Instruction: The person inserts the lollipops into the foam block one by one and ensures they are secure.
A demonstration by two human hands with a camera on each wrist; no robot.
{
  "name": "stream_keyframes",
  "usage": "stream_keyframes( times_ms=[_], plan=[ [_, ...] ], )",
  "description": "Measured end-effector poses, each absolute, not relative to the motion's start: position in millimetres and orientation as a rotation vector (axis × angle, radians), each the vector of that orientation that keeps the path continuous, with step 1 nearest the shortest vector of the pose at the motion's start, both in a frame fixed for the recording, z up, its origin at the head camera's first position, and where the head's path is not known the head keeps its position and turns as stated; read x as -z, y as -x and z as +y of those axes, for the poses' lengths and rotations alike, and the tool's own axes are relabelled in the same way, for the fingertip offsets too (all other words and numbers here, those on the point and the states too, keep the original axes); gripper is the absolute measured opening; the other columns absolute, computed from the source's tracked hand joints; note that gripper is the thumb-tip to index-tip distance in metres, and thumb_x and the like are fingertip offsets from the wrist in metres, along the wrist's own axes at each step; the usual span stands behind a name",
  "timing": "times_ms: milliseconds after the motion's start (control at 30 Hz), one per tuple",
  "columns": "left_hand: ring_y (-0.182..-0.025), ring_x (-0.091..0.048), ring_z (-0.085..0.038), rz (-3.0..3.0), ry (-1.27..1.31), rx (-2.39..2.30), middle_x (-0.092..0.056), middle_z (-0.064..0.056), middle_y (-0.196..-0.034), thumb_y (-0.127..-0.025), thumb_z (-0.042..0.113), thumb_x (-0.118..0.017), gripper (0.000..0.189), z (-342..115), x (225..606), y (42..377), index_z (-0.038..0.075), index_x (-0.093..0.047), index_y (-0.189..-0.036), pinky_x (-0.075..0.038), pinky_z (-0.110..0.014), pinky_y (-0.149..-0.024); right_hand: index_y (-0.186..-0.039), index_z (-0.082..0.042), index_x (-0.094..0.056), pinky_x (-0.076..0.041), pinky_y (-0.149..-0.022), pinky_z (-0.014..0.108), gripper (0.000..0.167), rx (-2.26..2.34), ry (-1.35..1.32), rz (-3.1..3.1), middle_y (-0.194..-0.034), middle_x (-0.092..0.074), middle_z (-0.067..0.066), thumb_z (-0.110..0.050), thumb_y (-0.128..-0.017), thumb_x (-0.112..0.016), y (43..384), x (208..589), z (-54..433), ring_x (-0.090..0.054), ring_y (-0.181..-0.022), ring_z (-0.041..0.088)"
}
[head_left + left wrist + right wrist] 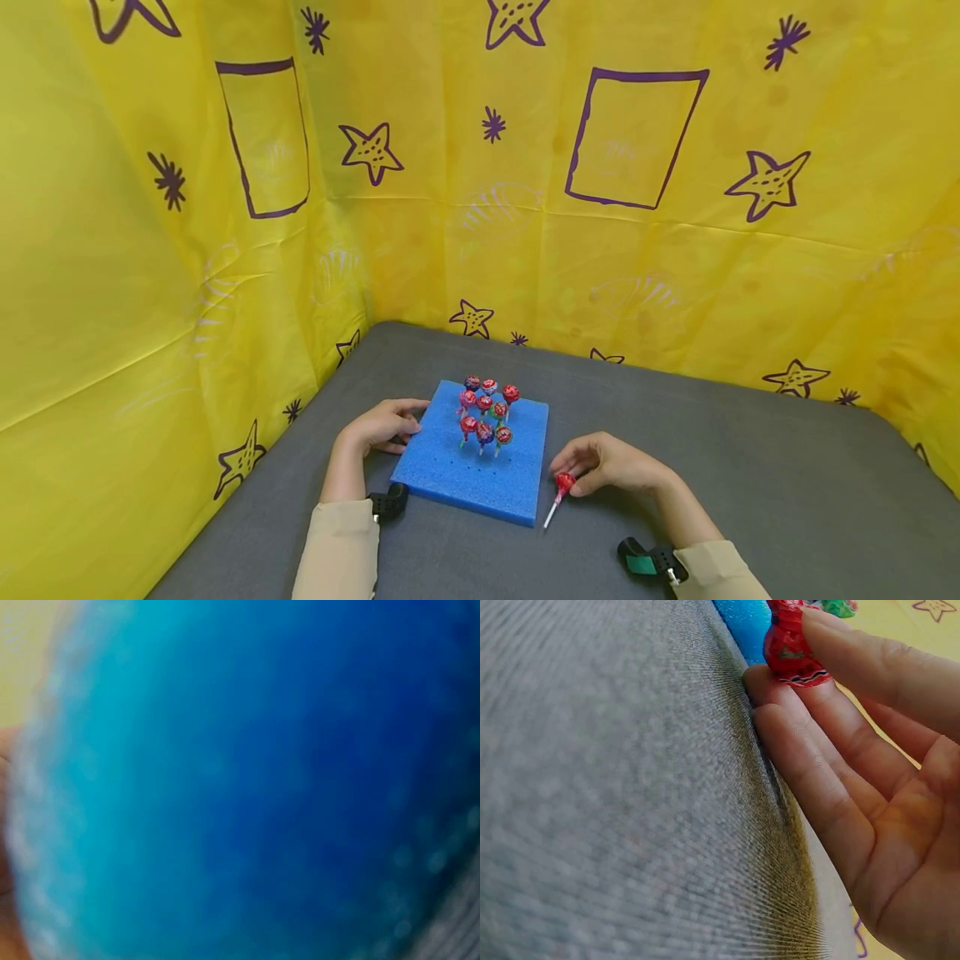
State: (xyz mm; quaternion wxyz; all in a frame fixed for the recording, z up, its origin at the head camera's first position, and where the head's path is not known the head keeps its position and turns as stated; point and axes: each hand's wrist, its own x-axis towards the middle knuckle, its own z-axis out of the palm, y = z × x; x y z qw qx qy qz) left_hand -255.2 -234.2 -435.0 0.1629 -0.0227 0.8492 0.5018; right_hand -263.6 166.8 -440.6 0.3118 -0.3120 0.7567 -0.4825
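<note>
A blue foam board (457, 483) lies on the grey table, with several wrapped lollipops (484, 404) standing upright in it on their sticks. At its left edge my left hand (381, 425) rests with the fingers against the side. Blurred blue foam (225, 780) fills the left wrist view and hides most of that hand. Right of the board, my right hand (611, 462) pinches a red-wrapped lollipop (564, 482) by its head between thumb and fingers. Its white stick points down toward the table. The right wrist view shows the red wrapper (789, 649) at the fingertips.
Small holes (480, 469) dot the near part of the board, in front of the lollipops. Yellow cloth (645, 275) with purple stars hangs behind and to the left of the grey table (787, 483). Black bands (648, 560) sit at both wrists.
</note>
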Motion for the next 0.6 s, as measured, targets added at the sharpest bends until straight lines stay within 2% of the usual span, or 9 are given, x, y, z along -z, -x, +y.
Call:
stream_keyframes(
  times_ms=[267, 433, 600],
  plan=[
    [-0.080, -0.056, -0.016, 2.411, 0.027, -1.430, -0.060, -0.006, -0.093, -0.095, 0.011, -0.056, 0.052, -234.7, 432.7, 255.3, 0.008, -0.047, -0.146, -0.057, -0.029, -0.069, -0.117, 0.001, -0.067, -0.057, -0.078, 0.024, 0.034, 1.319, 0.800, 2.047, -0.104, -0.072, 0.001, -0.012, -0.086, -0.074, 265.7, 438.9, 167.7, -0.067, -0.086, 0.012],
    [-0.080, -0.057, -0.016, 2.413, 0.021, -1.432, -0.060, -0.006, -0.093, -0.095, 0.012, -0.057, 0.052, -234.7, 432.9, 254.8, 0.008, -0.047, -0.146, -0.057, -0.029, -0.069, -0.117, 0.001, -0.067, -0.057, -0.081, 0.025, 0.037, 1.351, 0.785, 2.108, -0.104, -0.072, 0.001, -0.015, -0.086, -0.075, 265.6, 434.9, 165.8, -0.069, -0.090, 0.013],
    [-0.080, -0.057, -0.017, 2.430, 0.060, -1.447, -0.060, -0.007, -0.093, -0.095, 0.011, -0.057, 0.051, -234.4, 436.7, 254.9, 0.010, -0.049, -0.145, -0.057, -0.030, -0.068, -0.119, 0.000, -0.066, -0.057, -0.082, 0.028, 0.039, 1.386, 0.763, 2.182, -0.106, -0.071, 0.007, -0.020, -0.086, -0.074, 264.6, 431.0, 163.2, -0.067, -0.093, 0.017]
  ],
)
